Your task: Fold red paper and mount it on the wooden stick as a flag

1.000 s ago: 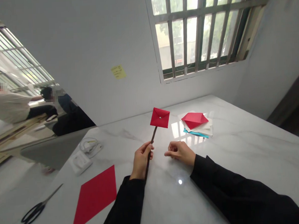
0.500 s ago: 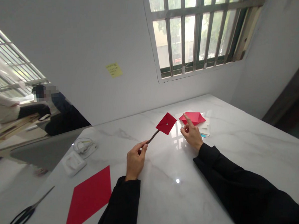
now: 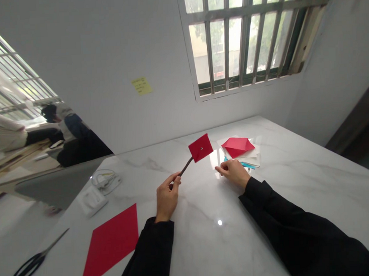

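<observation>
My left hand [image 3: 166, 195] pinches a thin dark stick [image 3: 186, 166] that carries a folded red paper square [image 3: 200, 147] pinned at its top. The stick leans up and to the right over the white marble table [image 3: 298, 177]. My right hand [image 3: 234, 171] hovers just right of the stick, below the red square, fingers loosely curled with nothing visible in them. Behind it lies a folded red paper piece [image 3: 237, 146] on a small stack of coloured sheets [image 3: 250, 158].
A flat red paper sheet [image 3: 111, 242] lies at the near left, black scissors [image 3: 33, 261] beyond it at the table's left edge. A white box [image 3: 91, 199] and coiled white cable [image 3: 106, 179] sit farther back. Two people sit at the far left. A barred window is behind.
My right hand has dropped from pointing near the red square to a curled pose lower on the table. The red square has turned on the stick and sits slightly more left.
</observation>
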`<state>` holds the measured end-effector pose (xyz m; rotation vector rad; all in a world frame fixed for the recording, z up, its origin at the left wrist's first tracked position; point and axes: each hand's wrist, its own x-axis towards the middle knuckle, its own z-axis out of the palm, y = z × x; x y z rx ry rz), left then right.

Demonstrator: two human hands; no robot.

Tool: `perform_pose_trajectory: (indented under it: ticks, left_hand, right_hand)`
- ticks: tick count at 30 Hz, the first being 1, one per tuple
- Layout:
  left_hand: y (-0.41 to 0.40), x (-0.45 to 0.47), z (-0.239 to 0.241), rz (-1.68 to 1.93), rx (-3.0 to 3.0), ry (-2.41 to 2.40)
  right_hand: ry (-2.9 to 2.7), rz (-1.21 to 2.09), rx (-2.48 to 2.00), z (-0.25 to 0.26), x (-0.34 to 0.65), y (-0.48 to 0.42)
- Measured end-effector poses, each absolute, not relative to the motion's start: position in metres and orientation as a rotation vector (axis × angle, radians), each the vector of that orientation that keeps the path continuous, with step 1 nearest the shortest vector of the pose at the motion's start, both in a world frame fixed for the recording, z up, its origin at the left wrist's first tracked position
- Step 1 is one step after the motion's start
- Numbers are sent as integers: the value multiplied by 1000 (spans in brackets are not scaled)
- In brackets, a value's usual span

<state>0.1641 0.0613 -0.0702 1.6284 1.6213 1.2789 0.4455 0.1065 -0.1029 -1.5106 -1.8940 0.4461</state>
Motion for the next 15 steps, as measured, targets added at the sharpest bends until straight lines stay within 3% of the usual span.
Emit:
perform_pose_trajectory:
  ticks: [6, 15]
  left_hand:
    - [60, 168, -62, 1488, 1043, 1208]
    - [61, 176, -69, 1541, 775, 967]
  right_hand:
    - [-1919, 512, -1480, -110, 442, 105]
    - [-1972, 536, -1469, -108, 436, 99]
